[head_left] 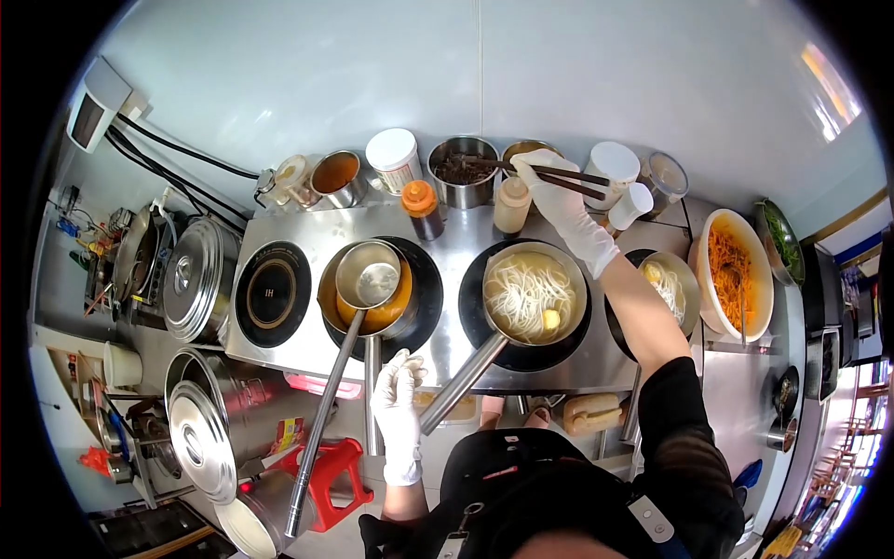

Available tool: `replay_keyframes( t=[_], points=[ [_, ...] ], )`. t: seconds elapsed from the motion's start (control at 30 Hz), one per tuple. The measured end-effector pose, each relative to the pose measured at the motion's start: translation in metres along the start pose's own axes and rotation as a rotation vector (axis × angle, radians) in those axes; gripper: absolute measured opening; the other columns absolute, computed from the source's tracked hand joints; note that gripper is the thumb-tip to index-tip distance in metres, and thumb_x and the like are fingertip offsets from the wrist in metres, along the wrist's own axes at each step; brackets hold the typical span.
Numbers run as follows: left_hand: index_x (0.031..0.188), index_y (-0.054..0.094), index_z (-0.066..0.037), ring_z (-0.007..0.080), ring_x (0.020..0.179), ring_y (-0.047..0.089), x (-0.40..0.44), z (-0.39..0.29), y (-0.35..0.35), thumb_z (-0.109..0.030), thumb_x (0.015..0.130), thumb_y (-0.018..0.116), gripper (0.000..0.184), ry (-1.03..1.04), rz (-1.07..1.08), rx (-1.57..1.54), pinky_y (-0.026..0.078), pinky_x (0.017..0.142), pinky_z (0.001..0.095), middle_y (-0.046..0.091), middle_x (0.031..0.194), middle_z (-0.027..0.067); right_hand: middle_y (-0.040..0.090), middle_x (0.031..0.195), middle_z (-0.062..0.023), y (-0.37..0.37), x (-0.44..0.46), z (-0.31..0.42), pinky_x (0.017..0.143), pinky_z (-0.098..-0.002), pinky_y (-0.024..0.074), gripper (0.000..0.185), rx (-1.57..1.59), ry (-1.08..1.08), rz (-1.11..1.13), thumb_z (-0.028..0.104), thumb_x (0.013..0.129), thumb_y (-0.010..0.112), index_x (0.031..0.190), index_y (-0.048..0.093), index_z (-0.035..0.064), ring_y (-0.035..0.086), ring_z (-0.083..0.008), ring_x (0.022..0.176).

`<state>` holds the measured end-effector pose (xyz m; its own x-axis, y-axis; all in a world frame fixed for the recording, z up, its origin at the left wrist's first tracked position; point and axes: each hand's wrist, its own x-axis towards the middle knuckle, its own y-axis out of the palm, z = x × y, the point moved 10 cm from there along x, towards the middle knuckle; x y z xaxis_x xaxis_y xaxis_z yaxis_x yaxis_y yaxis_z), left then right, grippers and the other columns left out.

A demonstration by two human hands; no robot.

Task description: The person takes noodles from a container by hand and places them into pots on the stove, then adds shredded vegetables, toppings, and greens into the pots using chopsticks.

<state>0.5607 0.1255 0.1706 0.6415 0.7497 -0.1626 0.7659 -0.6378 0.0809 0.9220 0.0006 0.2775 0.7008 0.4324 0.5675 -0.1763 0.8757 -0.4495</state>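
My right hand [557,200], in a white glove, grips dark chopsticks [585,176]. Their tips reach left over a steel pot [465,193] of dark shredded food [463,170]. Below that arm, a pan [579,307] on a burner holds white noodles [521,296] in broth and a yellow piece [551,320]. My left hand [399,396], also gloved, has its fingers curled together with nothing visible in them. It hovers between the noodle pan's handle [466,380] and the handle [373,391] of a pot to its left.
A long-handled ladle [326,424] rests across the pot of orange liquid [402,303]. Bottles [424,212] and a white tub [393,160] line the wall. Rightward are another noodle pan [687,279] and a tub [765,317] of shredded carrot [729,275]. A red stool [335,480] stands below.
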Motion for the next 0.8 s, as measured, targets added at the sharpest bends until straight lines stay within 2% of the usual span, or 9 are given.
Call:
replay_keyframes(
  t=[0.03, 0.17, 0.3, 0.4, 0.43, 0.57, 0.63, 0.67, 0.8],
  points=[
    [0.115, 0.057, 0.0, 0.0128, 0.08, 0.063, 0.001, 0.0, -0.002, -0.012, 0.092, 0.053, 0.027, 0.031, -0.021, 0.004, 0.05, 0.076, 0.0251, 0.066, 0.095, 0.0106, 0.067, 0.086, -0.0085, -0.009, 0.0, 0.01, 0.073, -0.0276, 0.0495, 0.01, -0.013, -0.019, -0.037, 0.009, 0.081, 0.063, 0.088, 0.066, 0.0015, 0.064, -0.0192, 0.079],
    [0.118, 0.054, 0.003, 0.0114, 0.082, 0.06, 0.0, 0.0, 0.006, -0.007, 0.093, 0.049, 0.028, -0.013, 0.007, -0.013, 0.048, 0.079, 0.0249, 0.065, 0.098, 0.0103, 0.066, 0.087, -0.009, -0.023, -0.003, 0.013, 0.074, -0.0283, 0.0497, 0.01, 0.105, -0.029, -0.091, 0.008, 0.08, 0.063, 0.088, 0.066, 0.0027, 0.063, -0.0198, 0.081],
    [0.118, 0.053, 0.003, 0.0115, 0.082, 0.06, 0.0, -0.006, 0.019, -0.008, 0.093, 0.049, 0.028, 0.016, 0.039, 0.013, 0.048, 0.078, 0.0251, 0.065, 0.098, 0.0101, 0.067, 0.086, -0.007, -0.042, -0.005, 0.015, 0.071, -0.026, 0.0502, 0.01, 0.184, 0.122, -0.114, 0.01, 0.082, 0.064, 0.087, 0.067, 0.0023, 0.064, -0.0145, 0.079],
    [0.117, 0.055, 0.002, 0.0113, 0.081, 0.061, -0.001, -0.004, 0.023, -0.01, 0.093, 0.05, 0.027, 0.032, 0.043, 0.027, 0.048, 0.077, 0.0246, 0.066, 0.096, 0.01, 0.068, 0.083, -0.0064, -0.084, -0.011, 0.06, 0.07, -0.0245, 0.0511, 0.01, 0.109, -0.188, -0.248, 0.003, 0.079, 0.066, 0.088, 0.068, 0.003, 0.064, -0.0129, 0.075],
    [0.116, 0.056, 0.001, 0.0112, 0.08, 0.061, -0.001, -0.005, 0.023, -0.012, 0.093, 0.052, 0.027, 0.039, 0.04, 0.039, 0.049, 0.077, 0.0244, 0.066, 0.096, 0.0099, 0.068, 0.087, -0.0076, -0.096, -0.014, 0.071, 0.072, -0.0239, 0.0511, 0.011, -0.114, -0.239, -0.223, 0.001, 0.077, 0.067, 0.088, 0.069, 0.003, 0.064, -0.0129, 0.077],
    [0.114, 0.057, 0.0, 0.0111, 0.079, 0.061, 0.0, -0.004, 0.024, -0.013, 0.093, 0.052, 0.026, 0.049, 0.041, 0.047, 0.049, 0.076, 0.0239, 0.066, 0.096, 0.0103, 0.066, 0.088, -0.0096, -0.152, -0.044, 0.109, 0.068, -0.0229, 0.0476, 0.014, 0.061, -0.027, -0.174, -0.005, 0.079, 0.062, 0.091, 0.068, -0.0006, 0.061, -0.0138, 0.074],
    [0.114, 0.056, 0.001, 0.0112, 0.079, 0.061, -0.001, -0.005, 0.025, -0.013, 0.092, 0.052, 0.026, 0.058, 0.039, 0.046, 0.049, 0.076, 0.0238, 0.066, 0.096, 0.0107, 0.066, 0.089, -0.0103, -0.176, -0.066, 0.122, 0.074, -0.0247, 0.0468, 0.016, 0.18, 0.051, -0.159, -0.008, 0.078, 0.059, 0.092, 0.066, -0.0036, 0.061, -0.0161, 0.079],
    [0.114, 0.056, 0.001, 0.0114, 0.079, 0.061, -0.001, -0.005, 0.025, -0.013, 0.092, 0.052, 0.027, 0.059, 0.041, 0.055, 0.049, 0.076, 0.0234, 0.066, 0.096, 0.0107, 0.066, 0.09, -0.0126, -0.191, -0.077, 0.126, 0.076, -0.0262, 0.0474, 0.018, -0.003, -0.045, -0.149, -0.009, 0.077, 0.058, 0.092, 0.066, -0.0044, 0.062, -0.0188, 0.08],
    [0.115, 0.056, 0.002, 0.0109, 0.08, 0.06, -0.001, -0.005, 0.028, -0.009, 0.093, 0.05, 0.026, 0.04, 0.048, 0.04, 0.048, 0.077, 0.0242, 0.066, 0.097, 0.0101, 0.067, 0.091, -0.0151, -0.22, -0.124, 0.114, 0.079, -0.0303, 0.0494, 0.015, 0.146, 0.042, -0.155, -0.009, 0.077, 0.056, 0.088, 0.065, -0.0043, 0.064, -0.0211, 0.084]
  ],
)
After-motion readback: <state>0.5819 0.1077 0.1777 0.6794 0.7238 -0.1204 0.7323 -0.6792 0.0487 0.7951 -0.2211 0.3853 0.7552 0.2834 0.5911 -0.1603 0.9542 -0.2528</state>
